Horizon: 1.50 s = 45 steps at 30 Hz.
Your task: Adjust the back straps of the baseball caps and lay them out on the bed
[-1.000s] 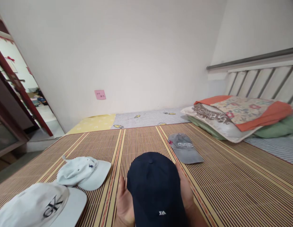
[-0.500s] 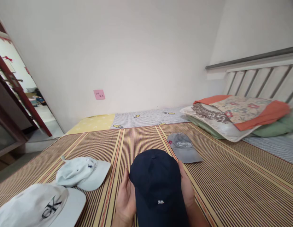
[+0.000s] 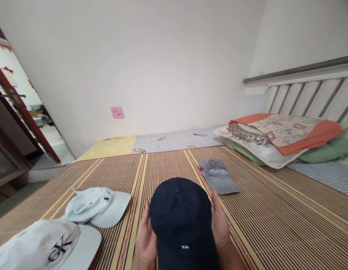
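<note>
A navy baseball cap (image 3: pixel 181 210) with a small white logo is held between my two hands at the lower middle, its brim pointing toward me. My left hand (image 3: pixel 144 238) grips its left side with the thumb up; my right hand (image 3: pixel 221 227) grips the right side the same way. The other fingers are hidden beneath the cap. Just beyond my right hand lies a grey cap (image 3: pixel 217 176) with white lettering. To the left of my left hand are a pale cap (image 3: pixel 92 204) with a small dark emblem and a white cap (image 3: pixel 47 242) with black letters.
The caps lie on a striped bamboo mat (image 3: pixel 275 225) over a bed. Stacked pillows (image 3: pixel 291 135) sit at the far right by a slatted headboard (image 3: pixel 308 97). A pink note (image 3: pixel 117 112) is on the wall behind; a doorway with a red-brown door (image 3: pixel 24 112) stands at the left.
The navy cap has shifted slightly left and tilted a little in my hands, its logo now lower. The other caps lie where they were.
</note>
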{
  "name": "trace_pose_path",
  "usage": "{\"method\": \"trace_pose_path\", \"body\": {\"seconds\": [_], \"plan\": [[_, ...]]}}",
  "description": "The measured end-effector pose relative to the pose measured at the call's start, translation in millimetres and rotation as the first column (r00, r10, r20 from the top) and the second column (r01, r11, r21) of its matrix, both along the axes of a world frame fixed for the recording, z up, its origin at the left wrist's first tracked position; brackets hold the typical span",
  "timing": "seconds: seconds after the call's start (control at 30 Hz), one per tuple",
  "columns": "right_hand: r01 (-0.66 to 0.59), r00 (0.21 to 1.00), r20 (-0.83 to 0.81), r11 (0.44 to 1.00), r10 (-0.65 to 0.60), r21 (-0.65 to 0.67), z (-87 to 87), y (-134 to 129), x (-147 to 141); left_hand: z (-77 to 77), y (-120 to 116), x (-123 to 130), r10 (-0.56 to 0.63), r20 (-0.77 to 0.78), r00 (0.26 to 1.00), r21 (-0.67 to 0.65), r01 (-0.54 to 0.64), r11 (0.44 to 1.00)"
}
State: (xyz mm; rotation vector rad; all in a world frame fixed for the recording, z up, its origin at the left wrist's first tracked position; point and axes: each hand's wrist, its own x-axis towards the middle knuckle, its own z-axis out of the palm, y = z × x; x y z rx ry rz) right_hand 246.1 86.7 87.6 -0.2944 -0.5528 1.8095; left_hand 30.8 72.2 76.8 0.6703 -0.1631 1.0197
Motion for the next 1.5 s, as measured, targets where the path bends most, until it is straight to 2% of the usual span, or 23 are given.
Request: {"method": "trace_pose_path", "body": {"seconds": [0.1,0.2,0.4,0.5,0.77,0.93,1.03,1.3,1.5], "plan": [[-0.064,0.998,-0.013,0.998,0.064,0.022,5.5,-2,-2,-3.1,-1,-10,0.025,0.015,1.0,-0.004,-0.025,1.0],[-0.137,0.99,-0.024,0.99,0.138,0.037,8.5,-6,-3,-4.9,-4,-17,0.011,-0.055,0.998,-0.05,-0.014,0.999],[-0.244,0.969,-0.035,0.968,0.247,0.055,20.8,-15,-3,-8.2,-8,-16,-0.005,-0.16,0.987,-0.111,-0.013,0.994],[-0.284,0.955,-0.062,0.956,0.289,0.076,21.1,-17,-3,-7.3,-11,-14,-0.029,-0.196,0.98,-0.13,0.003,0.991],[-0.209,0.967,-0.128,0.972,0.222,0.107,-7.2,-18,1,-8.4,-14,-14,-0.06,-0.232,0.971,-0.154,0.024,0.988],[-0.214,0.968,-0.112,0.972,0.224,0.092,3.2,-17,1,-11.8,-12,-15,-0.036,-0.205,0.978,-0.148,0.005,0.989],[-0.172,0.983,-0.059,0.984,0.175,0.054,9.7,-14,-2,-12.0,-8,-17,0.001,-0.174,0.985,-0.132,-0.025,0.991],[-0.056,0.998,-0.03,0.998,0.056,0.003,8.1,-12,-9,-16.4,-3,-23,0.044,-0.142,0.989,-0.086,-0.057,0.995],[-0.11,0.994,-0.009,0.994,0.11,0.014,17.7,-12,-16,-20.2,6,-26,0.079,-0.063,0.995,-0.018,-0.08,0.997]]}}
